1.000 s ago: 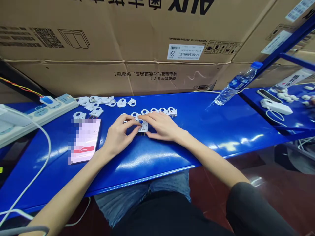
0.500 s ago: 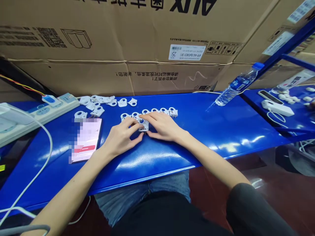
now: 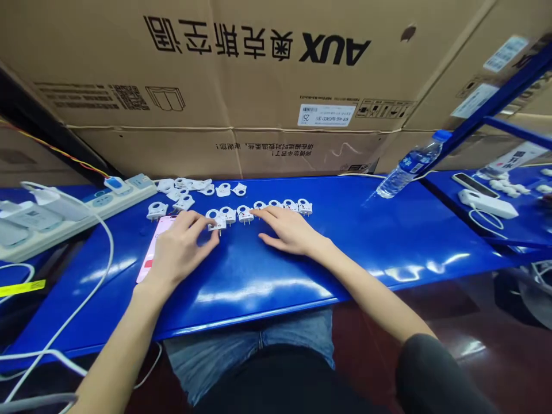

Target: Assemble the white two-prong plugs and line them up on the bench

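Note:
On the blue table (image 3: 388, 230), my left hand (image 3: 179, 250) pinches a small white plug part (image 3: 215, 223) between thumb and forefinger, at the left end of a row of white plug parts (image 3: 267, 208). The hand partly covers a pink phone (image 3: 149, 261). My right hand (image 3: 287, 231) lies flat beside the row with its fingers stretched out and holds nothing. Its fingertips touch the table next to the plug part (image 3: 245, 215) in the row's middle. A loose pile of the same white parts (image 3: 185, 188) lies further back on the left.
A white power strip (image 3: 92, 204) with cables lies at the left edge. Behind the table stand large cardboard boxes (image 3: 259, 75). A tilted water bottle (image 3: 409, 164) leans at the back right. A second blue table (image 3: 509, 221) on the right carries another strip and small white pieces.
Both hands were together on one plug part in mid-row. My left hand has moved left with a part to the row's end, the right hand has let go, and the view has tilted up.

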Available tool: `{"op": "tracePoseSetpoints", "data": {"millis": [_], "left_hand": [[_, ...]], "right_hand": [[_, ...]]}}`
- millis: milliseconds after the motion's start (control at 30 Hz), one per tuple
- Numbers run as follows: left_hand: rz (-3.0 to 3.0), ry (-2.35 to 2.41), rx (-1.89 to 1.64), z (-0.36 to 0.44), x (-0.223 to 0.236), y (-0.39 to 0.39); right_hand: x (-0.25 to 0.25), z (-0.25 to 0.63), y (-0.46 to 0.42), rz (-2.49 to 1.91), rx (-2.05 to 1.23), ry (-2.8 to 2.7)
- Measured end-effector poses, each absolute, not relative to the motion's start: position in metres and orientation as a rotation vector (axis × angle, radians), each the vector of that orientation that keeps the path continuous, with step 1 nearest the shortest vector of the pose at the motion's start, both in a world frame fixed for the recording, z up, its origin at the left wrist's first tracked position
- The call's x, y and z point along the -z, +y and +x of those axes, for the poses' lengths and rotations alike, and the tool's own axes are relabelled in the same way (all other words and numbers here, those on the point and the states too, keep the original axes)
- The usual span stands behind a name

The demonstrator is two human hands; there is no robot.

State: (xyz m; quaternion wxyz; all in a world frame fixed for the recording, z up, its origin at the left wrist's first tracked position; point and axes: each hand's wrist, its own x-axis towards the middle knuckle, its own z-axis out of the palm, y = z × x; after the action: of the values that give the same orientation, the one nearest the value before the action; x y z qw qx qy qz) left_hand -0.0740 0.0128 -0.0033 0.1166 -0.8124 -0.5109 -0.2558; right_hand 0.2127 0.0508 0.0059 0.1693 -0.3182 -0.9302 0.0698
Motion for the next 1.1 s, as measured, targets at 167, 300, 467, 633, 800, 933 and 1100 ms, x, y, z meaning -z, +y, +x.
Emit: {"op": "tracePoseSetpoints", "data": {"millis": [167, 300, 467, 633, 800, 933, 1100], "left_hand": [[-2.252, -1.637, 0.621, -0.095, 0.006, 0.018], [-2.259, -1.638, 0.557, -0.096, 0.009, 0.027], [-2.214, -1.688, 0.532, -0.091, 0.012, 0.027], [-2.13, -1.694, 0.599, -0.079, 0.005, 0.01], [-2.209, -1.716, 0.789, -0.045, 0.003, -0.027], [-2.39, -1.758, 0.774, -0.019, 0.021, -0.053], [-2.41, -1.797, 0.584, -0.008, 0.047, -0.064]], "right_hand": [[-0.011, 0.215, 0.035, -0.988, -0.239, -2.612], [-0.008, 0.218, 0.005, -1.124, -0.307, -2.512], [0.012, 0.219, -0.031, -1.404, -0.334, -2.267], [0.028, 0.211, -0.045, -1.524, -0.278, -2.259], [0.027, 0.2, -0.044, -1.6, -0.202, -2.293], [0.027, 0.194, -0.045, -1.638, -0.164, -2.29], [0.031, 0.191, -0.047, -1.646, -0.17, -2.298]]}}
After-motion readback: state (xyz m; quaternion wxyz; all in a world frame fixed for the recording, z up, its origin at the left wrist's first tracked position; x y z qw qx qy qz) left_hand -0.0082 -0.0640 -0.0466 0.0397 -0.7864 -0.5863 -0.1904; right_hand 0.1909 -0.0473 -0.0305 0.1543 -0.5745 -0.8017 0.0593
